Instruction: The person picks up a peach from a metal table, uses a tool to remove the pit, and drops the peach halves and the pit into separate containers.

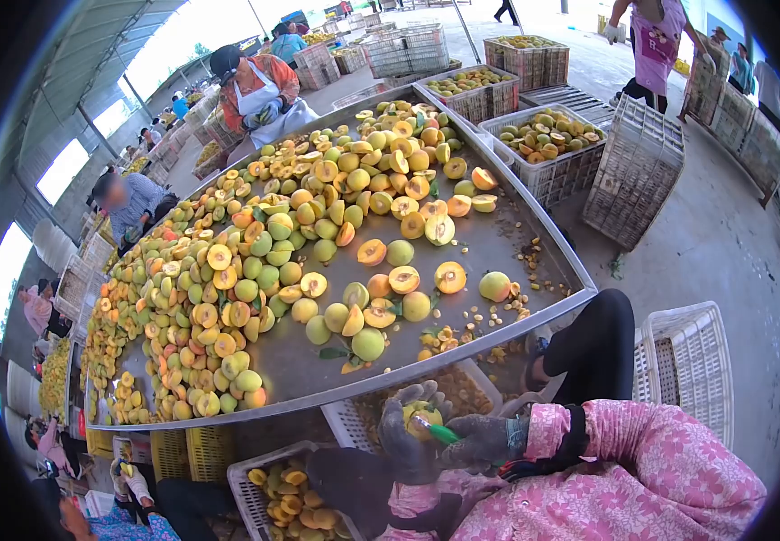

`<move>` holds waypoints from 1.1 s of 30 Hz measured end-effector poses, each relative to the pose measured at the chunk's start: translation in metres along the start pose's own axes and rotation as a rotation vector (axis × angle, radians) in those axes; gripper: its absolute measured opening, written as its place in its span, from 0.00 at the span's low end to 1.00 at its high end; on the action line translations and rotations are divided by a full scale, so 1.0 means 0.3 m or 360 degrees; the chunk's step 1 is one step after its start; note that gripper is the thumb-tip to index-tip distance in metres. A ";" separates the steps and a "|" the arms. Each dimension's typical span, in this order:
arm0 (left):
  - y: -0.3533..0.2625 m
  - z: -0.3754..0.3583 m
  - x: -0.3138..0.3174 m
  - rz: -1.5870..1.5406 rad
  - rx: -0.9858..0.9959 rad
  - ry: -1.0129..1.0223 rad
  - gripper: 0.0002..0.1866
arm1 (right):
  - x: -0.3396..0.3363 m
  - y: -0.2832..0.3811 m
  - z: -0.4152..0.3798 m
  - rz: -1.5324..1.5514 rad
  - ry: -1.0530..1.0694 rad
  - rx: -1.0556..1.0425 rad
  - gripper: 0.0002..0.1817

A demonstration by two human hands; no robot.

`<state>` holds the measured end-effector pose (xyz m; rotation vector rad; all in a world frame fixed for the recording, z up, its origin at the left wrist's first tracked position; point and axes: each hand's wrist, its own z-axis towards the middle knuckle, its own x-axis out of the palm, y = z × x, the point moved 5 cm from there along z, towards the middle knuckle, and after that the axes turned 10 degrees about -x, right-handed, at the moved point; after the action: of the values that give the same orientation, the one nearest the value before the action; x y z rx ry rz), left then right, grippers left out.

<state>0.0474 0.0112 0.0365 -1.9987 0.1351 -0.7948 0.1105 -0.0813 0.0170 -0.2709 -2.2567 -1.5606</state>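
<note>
My left hand (401, 435), in a grey glove, is closed around a yellow peach (422, 415), held low in front of me, below the near edge of the metal table (534, 236). Right beside it, my right hand (484, 442), also gloved, grips a small green-handled tool (435, 432) whose tip touches the peach. My sleeves are pink and floral. Whole and halved peaches (318, 234) cover most of the table.
A white crate (354, 422) with pits sits under the table edge; another crate (286, 491) holds peach halves at lower left. Empty white crates (689, 361) stand to the right, full ones (547, 135) beyond the table. Other people work along the far side.
</note>
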 end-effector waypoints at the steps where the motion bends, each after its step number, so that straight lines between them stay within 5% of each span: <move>1: 0.002 -0.002 -0.002 -0.0147 -0.0013 -0.0056 0.22 | 0.009 0.015 -0.006 0.0108 -0.0011 0.0002 0.12; 5: -0.006 -0.001 0.003 -0.0021 0.0071 -0.0133 0.22 | 0.009 0.028 -0.006 0.0010 0.0003 0.0021 0.11; 8: 0.043 0.032 -0.045 -0.0184 -0.0310 0.0027 0.22 | -0.051 -0.074 0.035 -0.0165 0.0031 -0.0022 0.11; 11: 0.071 0.048 -0.060 -0.0284 -0.0703 0.0392 0.24 | -0.060 -0.168 0.067 0.0212 0.0290 0.0118 0.12; 13: 0.064 0.051 -0.049 0.0135 -0.0670 0.0675 0.25 | -0.034 -0.089 0.009 0.1020 -0.0148 0.0599 0.14; 17: 0.076 0.050 -0.040 -0.0201 -0.0976 0.0723 0.26 | -0.020 -0.066 -0.004 0.1091 -0.0153 0.0688 0.16; 19: 0.031 0.028 -0.018 -0.0309 -0.0783 0.0515 0.28 | -0.014 0.058 -0.035 0.0279 0.0174 0.0175 0.15; 20: -0.011 -0.016 0.024 -0.0203 -0.0416 0.0500 0.27 | -0.023 0.032 -0.020 0.0281 0.0174 0.0174 0.15; 23: 0.033 -0.009 0.026 -0.0475 -0.0251 0.0137 0.25 | -0.036 -0.029 0.023 0.0343 0.0180 0.0093 0.15; 24: 0.013 -0.018 0.025 -0.0057 -0.0056 0.0053 0.22 | -0.034 -0.029 0.023 0.0249 0.0201 0.0092 0.14; 33: 0.075 0.034 -0.042 -0.0209 -0.0515 -0.0028 0.19 | -0.121 -0.193 0.135 -0.0591 0.0098 -0.0387 0.15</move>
<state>0.0484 0.0115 0.0089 -2.3382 0.1297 -0.8825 0.1140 -0.0626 -0.0602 0.1420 -2.1568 -2.0037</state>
